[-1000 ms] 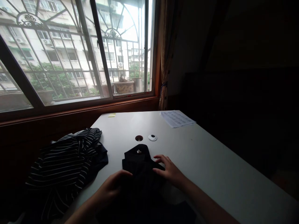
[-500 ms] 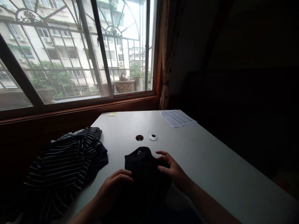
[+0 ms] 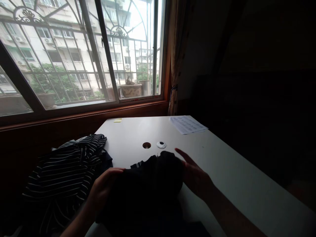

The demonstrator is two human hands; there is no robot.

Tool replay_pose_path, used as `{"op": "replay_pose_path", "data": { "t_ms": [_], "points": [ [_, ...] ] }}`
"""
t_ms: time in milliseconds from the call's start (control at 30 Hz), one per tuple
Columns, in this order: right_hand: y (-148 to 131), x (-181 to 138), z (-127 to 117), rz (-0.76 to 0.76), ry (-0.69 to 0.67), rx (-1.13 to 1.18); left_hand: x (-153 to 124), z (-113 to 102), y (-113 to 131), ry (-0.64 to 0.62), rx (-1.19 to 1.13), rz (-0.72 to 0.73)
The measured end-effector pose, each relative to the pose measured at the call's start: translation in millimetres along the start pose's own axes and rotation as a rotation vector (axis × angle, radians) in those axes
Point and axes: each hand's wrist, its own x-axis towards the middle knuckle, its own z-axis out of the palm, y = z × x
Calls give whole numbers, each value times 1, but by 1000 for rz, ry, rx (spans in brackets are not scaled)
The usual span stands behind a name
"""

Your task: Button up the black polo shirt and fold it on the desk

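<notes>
Head view: a dark garment (image 3: pixel 153 184), judged soft and limp, is gripped by its left edge in the left hand (image 3: pixel 103 191); the right hand (image 3: pixel 195 177) is splayed, released, alongside.

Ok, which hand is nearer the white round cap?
Right. The right hand is just right of the cap; the left hand grips the dark garment, farther back left.

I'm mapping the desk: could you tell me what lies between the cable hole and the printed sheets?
A white round cap beside the hole, then bare tabletop to the sheets; head view.
</notes>
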Motion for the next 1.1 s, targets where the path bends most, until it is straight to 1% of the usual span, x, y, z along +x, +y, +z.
{"op": "replay_pose_path", "data": {
  "t_ms": [67,100,167,267,333,400,467,600,667,700,800,867,933,967,1033,1100],
  "points": [
    [7,-2,5,63,-159,-33,3,-2,0,-7,-37,-89],
    [12,-1,6,89,-201,-68,4,-3,0,-7,-58,-132],
    [23,2,3,99,-196,-205,5,-5,-1,2,-89,-207],
    [34,9,-8,13,-140,-505,6,-7,-2,29,-96,-262],
    [33,11,-13,-28,-200,-633,6,-8,-4,40,-94,-261],
    [27,10,-13,-35,-299,-658,6,-10,-5,45,-106,-243],
    [18,7,-8,-22,-360,-623,5,-11,-6,45,-127,-219],
    [14,5,-4,50,-353,-496,4,-12,-5,57,-166,-148],
    [17,7,-9,71,-300,-409,4,-13,-5,81,-168,-88],
    [18,8,-13,67,-248,-361,4,-15,-5,99,-162,-51],
    [17,11,-26,0,-17,-242,3,-21,-4,161,-136,40],
    [9,12,-33,-57,142,-219,4,-27,0,197,-130,66],
    [-4,10,-38,-86,259,-265,4,-33,7,220,-133,67],
    [-12,7,-39,-92,296,-311,5,-36,11,226,-129,70],
    [-32,0,-40,-92,334,-432,5,-40,25,223,-94,90],
    [-58,-11,-41,-101,370,-554,5,-43,47,222,-29,136]
  ]
}}
